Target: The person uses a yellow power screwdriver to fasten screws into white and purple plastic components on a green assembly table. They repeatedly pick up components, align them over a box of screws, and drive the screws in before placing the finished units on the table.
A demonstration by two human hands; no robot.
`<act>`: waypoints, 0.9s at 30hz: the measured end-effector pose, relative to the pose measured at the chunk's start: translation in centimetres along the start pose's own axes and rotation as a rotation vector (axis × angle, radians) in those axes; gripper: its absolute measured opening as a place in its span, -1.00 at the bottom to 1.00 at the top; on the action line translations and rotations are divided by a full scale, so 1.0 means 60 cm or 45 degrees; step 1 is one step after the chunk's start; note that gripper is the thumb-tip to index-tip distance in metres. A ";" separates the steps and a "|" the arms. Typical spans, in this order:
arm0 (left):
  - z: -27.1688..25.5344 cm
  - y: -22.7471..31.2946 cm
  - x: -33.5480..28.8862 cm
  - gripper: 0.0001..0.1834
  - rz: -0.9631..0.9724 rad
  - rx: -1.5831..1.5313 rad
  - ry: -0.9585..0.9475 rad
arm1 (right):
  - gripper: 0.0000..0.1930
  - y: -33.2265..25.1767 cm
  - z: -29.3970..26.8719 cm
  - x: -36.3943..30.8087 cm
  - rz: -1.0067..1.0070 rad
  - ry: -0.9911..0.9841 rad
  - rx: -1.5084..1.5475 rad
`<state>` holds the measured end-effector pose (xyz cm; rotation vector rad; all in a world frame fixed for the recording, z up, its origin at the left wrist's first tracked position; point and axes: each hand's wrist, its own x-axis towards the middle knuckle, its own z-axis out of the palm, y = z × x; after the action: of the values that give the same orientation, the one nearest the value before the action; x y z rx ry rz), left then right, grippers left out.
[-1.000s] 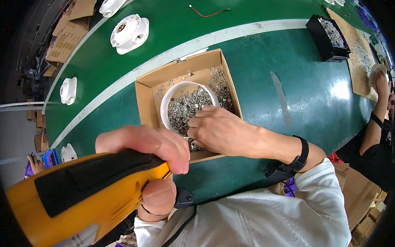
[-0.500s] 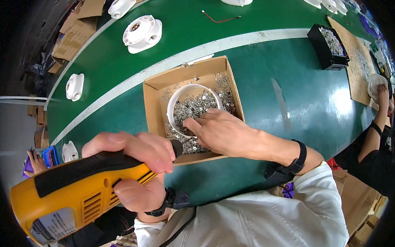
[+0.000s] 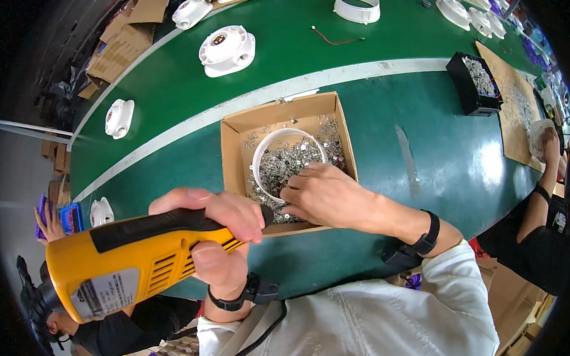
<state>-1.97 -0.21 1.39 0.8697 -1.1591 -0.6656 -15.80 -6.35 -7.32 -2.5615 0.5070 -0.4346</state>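
Left hand point(image 3: 226, 213) grips yellow power tool point(image 3: 138, 254), tip unclear | right hand point(image 3: 325, 195) curled over screws point(image 3: 282, 164), can't tell what's held | white ring point(image 3: 256, 164) partly covered

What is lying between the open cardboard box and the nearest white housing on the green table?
The head view shows a white stripe on the green table top, between the cardboard box and the white housing.

There's a green table point(image 3: 378, 115) before me, white stripe point(image 3: 370, 69) along it, glare point(image 3: 490, 159) at right; grey floor point(image 3: 18, 184) off left.
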 end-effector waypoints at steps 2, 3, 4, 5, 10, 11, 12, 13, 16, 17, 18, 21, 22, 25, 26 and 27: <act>-0.003 0.008 -0.004 -0.38 -0.041 -0.138 0.050 | -0.78 0.000 0.005 0.000 0.006 -0.014 -0.014; -0.006 0.012 -0.004 -0.38 -0.005 -0.139 0.051 | -0.77 0.001 0.007 0.000 0.010 -0.020 -0.022; -0.007 0.018 -0.002 -0.38 0.020 -0.132 0.055 | -0.77 0.002 0.009 -0.001 -0.001 -0.002 -0.007; -0.008 0.022 0.000 -0.39 0.046 -0.126 0.059 | -0.76 0.002 0.011 -0.002 -0.011 0.017 0.008; -0.029 0.023 -0.008 -0.42 0.075 -0.028 0.046 | -0.76 0.001 0.019 -0.002 -0.033 0.094 -0.001; -0.031 0.020 -0.008 -0.42 0.049 -0.002 0.048 | -0.77 0.002 0.016 -0.003 -0.041 0.126 0.002; -0.034 0.015 -0.008 -0.42 0.022 0.023 0.050 | -0.78 0.003 0.015 -0.004 -0.049 0.158 0.006; -0.040 0.002 -0.011 -0.43 0.010 0.041 0.054 | -0.80 0.006 0.017 -0.007 -0.034 0.133 -0.046; -0.063 -0.032 -0.021 -0.50 -0.003 0.018 0.108 | -0.83 0.000 0.021 -0.002 -0.030 0.109 -0.171; -0.071 -0.041 -0.025 -0.50 -0.003 0.015 0.129 | -0.83 -0.004 0.018 0.001 -0.035 0.136 -0.183; -0.079 -0.050 -0.030 -0.51 -0.003 0.012 0.149 | -0.84 -0.007 0.014 0.005 -0.039 0.163 -0.195; -0.086 -0.064 -0.038 -0.54 -0.052 -0.010 0.193 | -0.84 -0.010 -0.007 0.011 -0.099 0.257 -0.160; -0.093 -0.074 -0.045 -0.55 -0.080 -0.013 0.212 | -0.85 -0.011 -0.010 0.014 -0.126 0.313 -0.163; -0.103 -0.088 -0.051 -0.59 -0.098 -0.050 0.225 | -0.85 -0.014 -0.023 0.013 -0.182 0.456 -0.138; -0.105 -0.088 -0.053 -0.60 -0.102 -0.077 0.223 | -0.83 -0.015 -0.028 0.009 -0.181 0.488 -0.109; -0.107 -0.088 -0.052 -0.61 -0.105 -0.103 0.222 | -0.81 -0.014 -0.034 0.007 -0.180 0.518 -0.080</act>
<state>3.22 1.15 -5.64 0.8923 -0.9383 -0.6851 -16.00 -6.66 -5.14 -2.5830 0.4850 -1.0174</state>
